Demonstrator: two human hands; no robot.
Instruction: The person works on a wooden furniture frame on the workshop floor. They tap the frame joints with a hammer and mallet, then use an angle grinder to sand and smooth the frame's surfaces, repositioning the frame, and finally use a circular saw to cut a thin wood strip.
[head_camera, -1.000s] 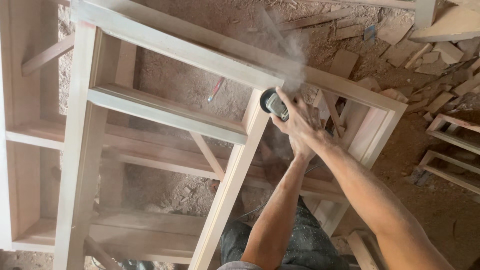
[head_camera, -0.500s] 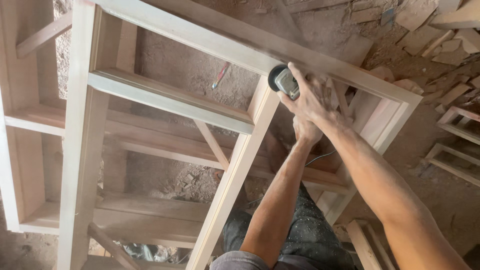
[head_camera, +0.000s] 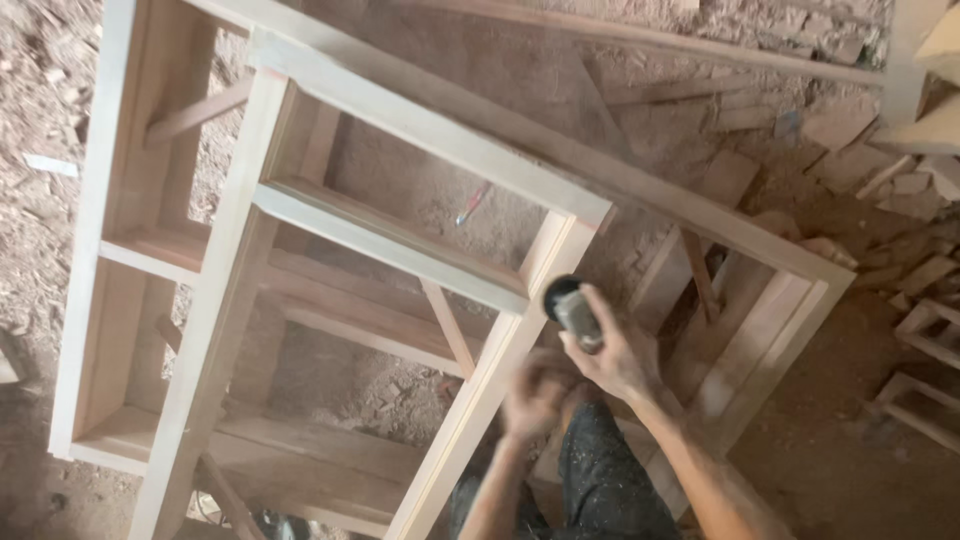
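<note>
Two hands at the near stile of the pale wooden frame. Right hand clamped around a small power sander, its dark head just off the stile's right edge, below the frame's top corner. Left hand blurred, close beside the right, fingers curled; grip cannot be told. Half a second ago the sander sat higher, at the stile's joint with the long rail; it has come down the stile, so that joint appears finished. Sawdust floor beyond the frame.
</note>
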